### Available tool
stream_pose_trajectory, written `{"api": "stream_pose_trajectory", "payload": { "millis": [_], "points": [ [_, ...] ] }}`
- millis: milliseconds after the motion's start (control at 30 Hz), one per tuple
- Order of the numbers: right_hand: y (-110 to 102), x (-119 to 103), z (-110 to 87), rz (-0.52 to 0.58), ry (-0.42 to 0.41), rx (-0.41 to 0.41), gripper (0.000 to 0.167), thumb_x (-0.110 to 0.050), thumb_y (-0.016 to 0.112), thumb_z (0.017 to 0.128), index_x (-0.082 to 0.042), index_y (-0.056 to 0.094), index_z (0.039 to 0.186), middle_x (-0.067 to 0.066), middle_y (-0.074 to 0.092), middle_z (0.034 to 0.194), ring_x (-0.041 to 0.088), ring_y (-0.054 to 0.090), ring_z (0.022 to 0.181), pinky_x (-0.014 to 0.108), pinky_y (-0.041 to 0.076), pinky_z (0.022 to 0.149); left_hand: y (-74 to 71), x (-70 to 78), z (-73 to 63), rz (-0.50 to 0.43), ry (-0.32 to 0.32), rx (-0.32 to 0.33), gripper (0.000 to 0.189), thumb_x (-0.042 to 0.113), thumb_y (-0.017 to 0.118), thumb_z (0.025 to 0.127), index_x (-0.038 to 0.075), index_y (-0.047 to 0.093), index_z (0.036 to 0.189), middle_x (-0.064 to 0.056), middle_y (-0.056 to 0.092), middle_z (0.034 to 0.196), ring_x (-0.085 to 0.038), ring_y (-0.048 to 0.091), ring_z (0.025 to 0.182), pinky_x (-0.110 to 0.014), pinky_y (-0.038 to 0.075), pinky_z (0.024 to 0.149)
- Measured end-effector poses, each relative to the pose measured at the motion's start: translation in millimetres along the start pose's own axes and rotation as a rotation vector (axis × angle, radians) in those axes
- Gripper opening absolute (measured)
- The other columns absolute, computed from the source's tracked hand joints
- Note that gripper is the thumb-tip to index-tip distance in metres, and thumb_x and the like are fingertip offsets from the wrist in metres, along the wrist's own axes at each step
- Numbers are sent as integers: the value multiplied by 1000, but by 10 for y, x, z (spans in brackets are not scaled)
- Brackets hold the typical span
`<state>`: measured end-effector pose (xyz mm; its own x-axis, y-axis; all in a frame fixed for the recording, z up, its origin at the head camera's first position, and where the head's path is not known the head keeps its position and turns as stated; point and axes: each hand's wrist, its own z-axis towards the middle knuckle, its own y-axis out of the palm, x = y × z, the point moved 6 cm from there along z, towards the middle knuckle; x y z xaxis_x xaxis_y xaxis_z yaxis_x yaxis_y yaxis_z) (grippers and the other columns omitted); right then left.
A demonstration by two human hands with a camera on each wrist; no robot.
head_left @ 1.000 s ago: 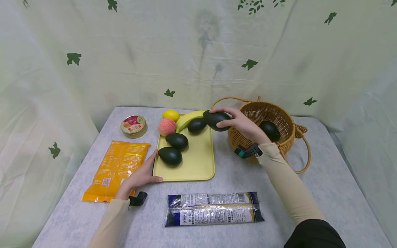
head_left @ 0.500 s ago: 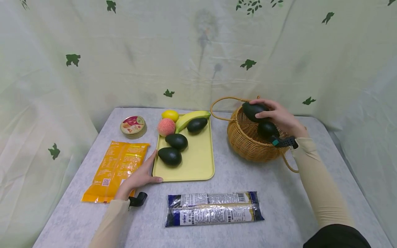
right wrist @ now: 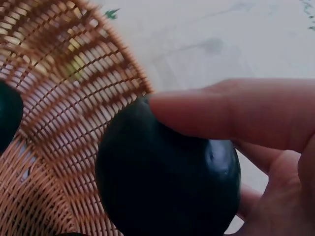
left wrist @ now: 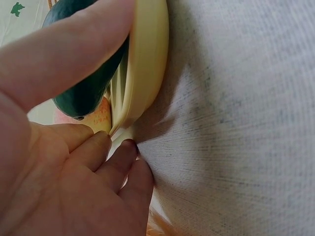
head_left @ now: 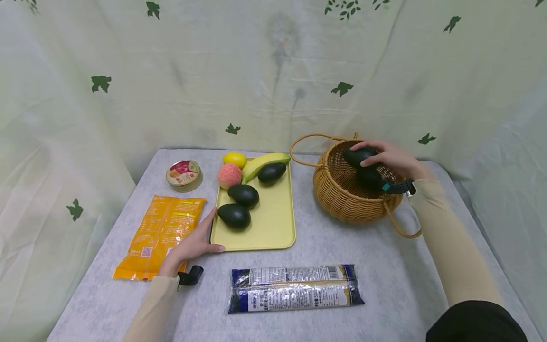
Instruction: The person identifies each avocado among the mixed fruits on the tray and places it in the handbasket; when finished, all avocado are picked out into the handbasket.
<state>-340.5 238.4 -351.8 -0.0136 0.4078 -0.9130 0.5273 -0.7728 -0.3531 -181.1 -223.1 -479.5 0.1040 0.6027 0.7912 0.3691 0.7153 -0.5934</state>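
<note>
My right hand (head_left: 395,159) grips a dark green avocado (right wrist: 162,182) inside the mouth of the wicker basket (head_left: 342,204). Its thumb lies across the fruit in the right wrist view. Another avocado (head_left: 368,181) sits in the basket, partly hidden below the held one. My left hand (head_left: 192,244) rests against the near left corner of the yellow tray (head_left: 273,223), thumb along the front edge and fingers spread along the left side. On the tray lie three avocados (head_left: 234,216), a banana (head_left: 260,165), a pink peach-like fruit (head_left: 229,175) and a lemon (head_left: 234,159).
An orange packet (head_left: 164,237) lies left of the tray, with a round tin (head_left: 183,175) behind it. In front is a long clear-and-blue packet (head_left: 295,289). The basket's handles (head_left: 309,136) stick out at the left and near right. A pale curtain (head_left: 273,71) hangs behind.
My right hand has carried the avocado from above the tray's far right corner rightward to the basket, then lowered it into the opening. The left hand has stayed at the tray.
</note>
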Motion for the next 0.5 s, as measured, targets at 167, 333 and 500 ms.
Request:
{"api": "stream_pose_trajectory", "payload": {
  "millis": [167, 333, 500],
  "points": [
    [65, 26, 116, -94, 17, -70, 47, -6, 63, 91, -5, 50, 136, 9, 33, 148, 28, 30, 131, 53, 28, 105, 2, 3, -7, -5, -1, 4, 110, 18, 80, 78, -6, 1, 150, -26, 2, 156, -41, 5, 142, -57, 8, 111],
    [120, 36, 171, -158, 23, -122, 47, -6, 61, 92, -2, 49, 137, 14, 30, 151, 33, 20, 139, 56, 23, 108, 16, 1, -16, -9, -9, 2, 110, 18, 80, 78, -7, 1, 150, -27, 3, 155, -42, 5, 142, -57, 8, 111],
    [101, 23, 206, -242, -3, -54, 42, 1, 52, 92, 4, 49, 134, 23, 37, 144, 38, 32, 130, 53, 34, 99, 3, -1, -13, -15, 5, 11, 111, 18, 81, 77, -7, 1, 150, -27, 3, 156, -41, 5, 142, -57, 8, 112]
  ]
}}
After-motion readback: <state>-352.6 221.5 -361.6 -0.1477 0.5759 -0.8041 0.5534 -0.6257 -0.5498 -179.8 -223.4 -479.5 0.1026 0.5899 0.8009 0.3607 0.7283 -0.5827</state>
